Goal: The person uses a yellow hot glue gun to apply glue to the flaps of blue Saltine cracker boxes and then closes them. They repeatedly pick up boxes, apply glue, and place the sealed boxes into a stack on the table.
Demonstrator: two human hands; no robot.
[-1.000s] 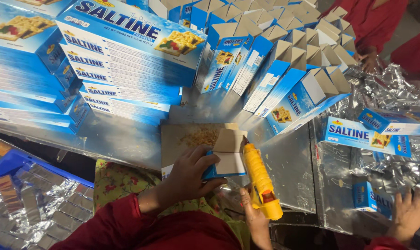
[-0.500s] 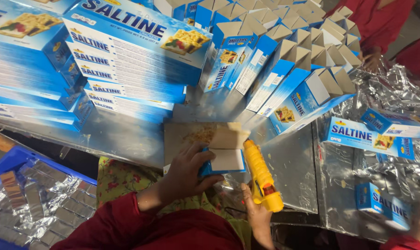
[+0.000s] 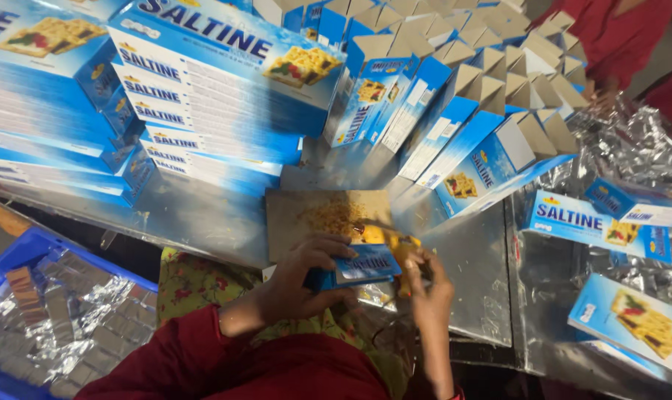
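Note:
My left hand (image 3: 299, 278) grips a small blue cracker box (image 3: 362, 267), held flat over my lap at the metal table's (image 3: 203, 215) near edge. My right hand (image 3: 425, 285) is closed on a yellow glue gun (image 3: 388, 238). The gun lies just behind the box, with its tip hidden by it. Right behind both sits a brown cardboard pad (image 3: 306, 218) smeared with dried glue.
Tall stacks of flat blue boxes (image 3: 203, 96) fill the table's left. Rows of open upright boxes (image 3: 469, 104) stand at the back right. Closed boxes (image 3: 573, 218) and silver foil lie at right. A blue crate (image 3: 25, 255) of foil packs is lower left. Another person's hand (image 3: 599, 92) works top right.
The box's open flaps are now closed and its printed face is turned up. The glue gun moved from upright beside the box to behind it, and my right hand rose with it.

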